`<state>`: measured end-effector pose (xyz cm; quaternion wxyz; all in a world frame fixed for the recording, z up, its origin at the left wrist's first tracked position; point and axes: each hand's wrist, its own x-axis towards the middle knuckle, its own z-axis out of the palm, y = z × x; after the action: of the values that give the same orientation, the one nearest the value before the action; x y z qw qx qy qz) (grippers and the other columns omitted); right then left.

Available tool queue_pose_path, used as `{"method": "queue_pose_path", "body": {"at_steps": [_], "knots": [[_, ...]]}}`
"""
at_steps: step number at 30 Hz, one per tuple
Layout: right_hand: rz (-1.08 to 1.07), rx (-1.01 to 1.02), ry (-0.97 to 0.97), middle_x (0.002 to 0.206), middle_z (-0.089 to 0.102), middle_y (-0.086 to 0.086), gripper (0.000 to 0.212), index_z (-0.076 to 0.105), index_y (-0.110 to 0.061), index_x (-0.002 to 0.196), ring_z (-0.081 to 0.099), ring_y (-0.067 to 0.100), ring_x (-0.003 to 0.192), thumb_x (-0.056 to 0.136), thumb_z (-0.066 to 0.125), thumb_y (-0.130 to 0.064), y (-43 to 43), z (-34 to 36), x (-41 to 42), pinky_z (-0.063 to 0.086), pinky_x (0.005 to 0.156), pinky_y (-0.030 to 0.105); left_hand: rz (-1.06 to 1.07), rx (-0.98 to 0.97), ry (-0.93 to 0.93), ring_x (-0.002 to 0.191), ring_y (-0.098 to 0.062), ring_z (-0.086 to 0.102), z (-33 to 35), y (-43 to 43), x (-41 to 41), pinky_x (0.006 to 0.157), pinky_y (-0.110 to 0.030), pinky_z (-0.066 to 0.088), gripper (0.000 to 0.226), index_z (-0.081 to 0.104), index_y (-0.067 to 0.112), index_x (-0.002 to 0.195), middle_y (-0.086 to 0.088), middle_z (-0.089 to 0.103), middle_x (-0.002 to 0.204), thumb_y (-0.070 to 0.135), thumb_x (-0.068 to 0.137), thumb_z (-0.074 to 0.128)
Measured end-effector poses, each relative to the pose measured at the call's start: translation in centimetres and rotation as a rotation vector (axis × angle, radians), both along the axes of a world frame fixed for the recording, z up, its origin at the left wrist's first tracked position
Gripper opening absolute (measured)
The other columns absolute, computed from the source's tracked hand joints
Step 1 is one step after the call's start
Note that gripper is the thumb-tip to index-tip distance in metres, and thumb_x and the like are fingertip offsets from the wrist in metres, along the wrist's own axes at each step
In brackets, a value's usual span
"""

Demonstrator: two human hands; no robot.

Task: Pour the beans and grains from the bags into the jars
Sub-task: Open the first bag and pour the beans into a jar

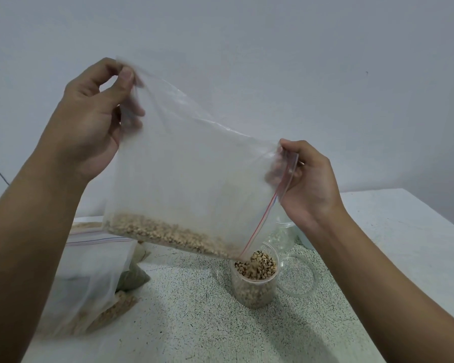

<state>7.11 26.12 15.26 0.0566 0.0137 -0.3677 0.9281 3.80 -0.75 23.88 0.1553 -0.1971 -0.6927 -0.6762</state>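
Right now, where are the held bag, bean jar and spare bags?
held bag (194,166): head view, clear middle panel.
bean jar (254,292): head view, side wall.
spare bags (89,271): head view, top bag's face.

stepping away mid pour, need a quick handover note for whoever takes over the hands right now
Left hand pinches a closed corner of the zip bag, held high. Right hand grips the zip edge by the mouth.
The bag's mouth corner sits over the open jar; beans heap at its rim. A clear lid lies right of it, with a second jar behind.
Done: this jar looks full.
Left: a strip of beans is in the bag, probably for another jar; more bags on the table at left wait; lid still off.
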Motion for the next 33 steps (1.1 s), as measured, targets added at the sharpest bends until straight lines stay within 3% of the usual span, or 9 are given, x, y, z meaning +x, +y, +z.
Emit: {"method": "queue_pose_path", "body": {"at_steps": [26, 33], "knots": [[-0.049, 0.002, 0.029, 0.066, 0.06, -0.004, 0.027, 0.066, -0.015, 0.065, 0.056, 0.007, 0.054, 0.091, 0.062, -0.006, 0.2, 0.5, -1.3, 0.041, 0.055, 0.02, 0.0, 0.015, 0.027, 0.067, -0.014, 0.051, 0.0, 0.3, -0.9, 0.066, -0.025, 0.044, 0.019, 0.064, 0.029, 0.086, 0.004, 0.059, 0.063, 0.029, 0.104, 0.057], [-0.074, 0.017, 0.018, 0.068, 0.061, -0.004, 0.021, 0.067, -0.015, 0.07, 0.058, 0.007, 0.056, 0.089, 0.064, -0.008, 1.1, 0.3, -1.3, 0.043, 0.055, 0.022, -0.021, 0.006, 0.023, 0.068, -0.016, 0.048, 0.0, 1.2, -1.1, 0.067, -0.027, 0.042, 0.021, 0.065, 0.029, 0.085, 0.004, 0.058, 0.064, 0.029, 0.104, 0.057]]}}
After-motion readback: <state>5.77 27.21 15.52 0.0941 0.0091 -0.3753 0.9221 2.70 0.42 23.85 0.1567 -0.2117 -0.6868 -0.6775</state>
